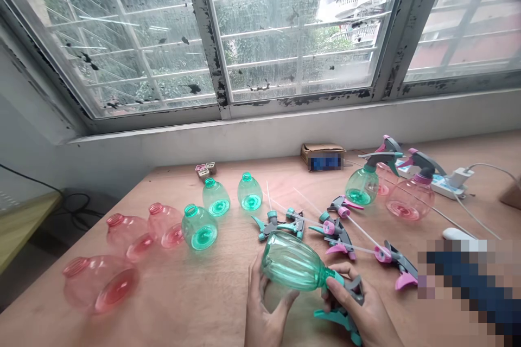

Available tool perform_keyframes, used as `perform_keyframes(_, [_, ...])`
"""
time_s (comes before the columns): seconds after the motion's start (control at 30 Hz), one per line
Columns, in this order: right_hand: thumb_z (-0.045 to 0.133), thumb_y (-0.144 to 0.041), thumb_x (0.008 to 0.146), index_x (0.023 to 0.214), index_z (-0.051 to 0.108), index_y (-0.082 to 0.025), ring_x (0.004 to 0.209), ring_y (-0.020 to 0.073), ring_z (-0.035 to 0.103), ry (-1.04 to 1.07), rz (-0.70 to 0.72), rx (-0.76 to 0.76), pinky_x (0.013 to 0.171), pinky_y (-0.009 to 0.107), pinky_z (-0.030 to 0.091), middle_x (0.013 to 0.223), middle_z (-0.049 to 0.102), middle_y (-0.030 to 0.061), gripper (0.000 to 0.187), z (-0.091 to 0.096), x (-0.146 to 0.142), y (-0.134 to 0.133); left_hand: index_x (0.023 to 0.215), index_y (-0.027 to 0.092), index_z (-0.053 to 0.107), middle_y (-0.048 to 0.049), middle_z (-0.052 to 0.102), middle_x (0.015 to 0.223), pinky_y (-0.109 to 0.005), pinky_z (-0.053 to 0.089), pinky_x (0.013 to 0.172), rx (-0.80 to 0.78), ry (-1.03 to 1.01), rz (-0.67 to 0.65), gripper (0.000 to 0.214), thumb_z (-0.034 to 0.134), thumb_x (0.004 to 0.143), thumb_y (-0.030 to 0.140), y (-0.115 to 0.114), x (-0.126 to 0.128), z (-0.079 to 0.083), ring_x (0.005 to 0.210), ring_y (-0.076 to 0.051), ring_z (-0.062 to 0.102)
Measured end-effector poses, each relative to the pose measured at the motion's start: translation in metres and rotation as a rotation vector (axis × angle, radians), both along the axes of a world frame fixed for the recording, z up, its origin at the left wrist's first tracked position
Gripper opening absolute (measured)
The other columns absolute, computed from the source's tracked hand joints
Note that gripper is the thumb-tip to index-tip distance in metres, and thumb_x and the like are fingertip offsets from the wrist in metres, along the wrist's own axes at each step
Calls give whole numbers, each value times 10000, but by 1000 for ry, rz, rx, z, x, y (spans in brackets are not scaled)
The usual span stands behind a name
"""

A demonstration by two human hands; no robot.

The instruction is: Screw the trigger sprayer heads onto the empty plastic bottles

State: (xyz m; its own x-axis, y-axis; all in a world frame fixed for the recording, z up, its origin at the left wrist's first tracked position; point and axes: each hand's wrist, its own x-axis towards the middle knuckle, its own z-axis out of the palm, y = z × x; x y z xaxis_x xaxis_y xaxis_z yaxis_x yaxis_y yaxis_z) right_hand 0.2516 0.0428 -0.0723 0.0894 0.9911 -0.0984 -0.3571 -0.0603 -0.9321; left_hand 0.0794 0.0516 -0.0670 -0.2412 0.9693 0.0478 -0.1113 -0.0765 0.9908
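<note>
A green transparent spray bottle [293, 261] lies on its side in the air near the table's front, its base to the left and its neck to the right. My left hand [266, 303] is wrapped around the base end of the bottle. With its fingers and thumb closed at the neck, my right hand [360, 301] grips the grey and teal spray head [340, 314], which sits at the bottle's mouth. Whether its collar is screwed tight, I cannot tell. Beyond my hands lie loose spray heads with teal triggers [271, 225] and others with pink triggers [401, 265], several with thin tubes.
Open green bottles [200, 230] and pink bottles [100, 284] stand at the left. Bottles with spray heads fitted, one green [361, 187] and two pink, stand at the back right beside a power strip [448, 185]. A cardboard box [323, 148] sits near the wall; a white mouse [456, 234] lies right.
</note>
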Motion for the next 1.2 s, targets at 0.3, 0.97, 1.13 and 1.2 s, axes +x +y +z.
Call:
perform_keyframes(0.3, [808,-617,829,906,650,-218,629,220,656,-162,120,14,655,335,506,633,689,-12,436,-2,-3,-4,1407,191,491,-146,709,1290,-453,431,1132,-65,-48,29,841,848,731,541,-4,-2,12,1280,-375,628])
perform_keyframes(0.97, [820,-620,814,918,655,-212,600,207,628,-63,55,12,614,320,504,632,674,-6,452,0,-2,-2,1398,229,545,-132,612,1454,-418,478,1103,-6,-15,36,887,938,625,414,-1,-2,4,1317,-364,601])
perform_keyframes(1.13, [820,-601,829,929,642,-207,596,194,619,9,62,14,599,298,510,637,673,-5,444,1,0,-1,1368,239,577,-112,665,1368,-408,473,1105,2,54,30,843,945,621,375,1,-2,-4,1271,-341,633])
perform_keyframes(1.2, [815,-598,839,930,641,-209,603,192,628,-26,73,24,611,293,505,634,673,-12,436,-1,0,-1,1378,232,562,-112,691,1330,-402,470,1105,8,32,10,871,946,616,405,-1,-1,1,1286,-344,625])
